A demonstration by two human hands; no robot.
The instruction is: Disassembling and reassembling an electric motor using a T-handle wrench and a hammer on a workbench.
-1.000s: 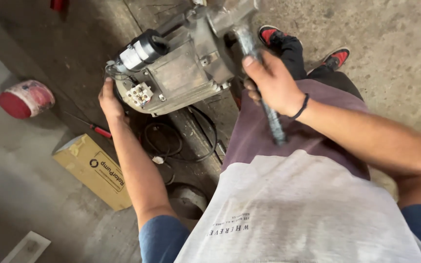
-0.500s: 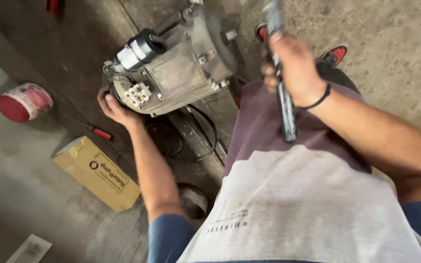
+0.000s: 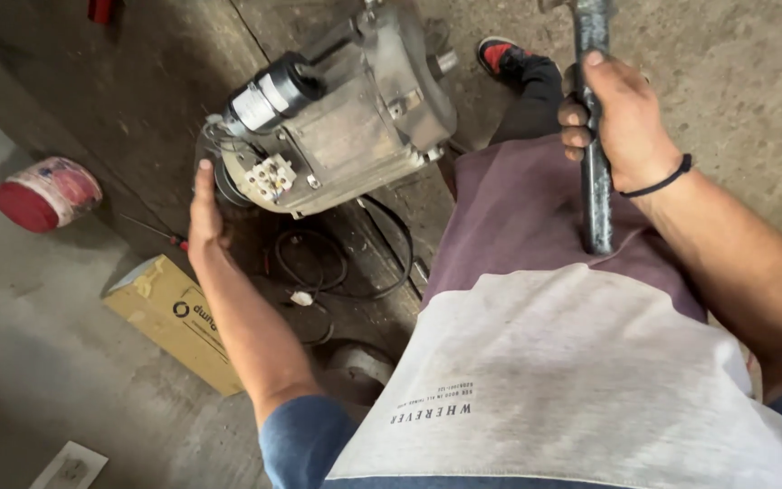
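My right hand [image 3: 622,122] is wrapped tight around the shaft of a grey metal hammer [image 3: 594,136], fingers curled fully closed, the tool upright with its head cut off by the top edge of the frame and its lower end hanging over my purple shorts [image 3: 536,217]; a thin black band sits on that wrist. My left hand [image 3: 205,222] lies open and flat, fingers straight, pressed against the lower left end of an electric motor [image 3: 337,118], holding nothing closed in its grip. The motor, a worn grey casting, lies tilted on the dark, oil-stained strip of floor between my hands, well left of the hammer; a black and silver cylinder [image 3: 275,91] sits on its upper side and a white terminal block [image 3: 269,177] shows at the end nearest my left hand, with a short shaft stub poking out on the right. Black cable [image 3: 346,272] loops on the floor just below it. Beside my left forearm lies a yellow cardboard box [image 3: 174,317], with a red-handled screwdriver [image 3: 169,235] above it and a red and white tin [image 3: 47,193] on its side farther left. My black and red shoe [image 3: 504,54] rests on bare concrete [image 3: 726,72] past the motor.
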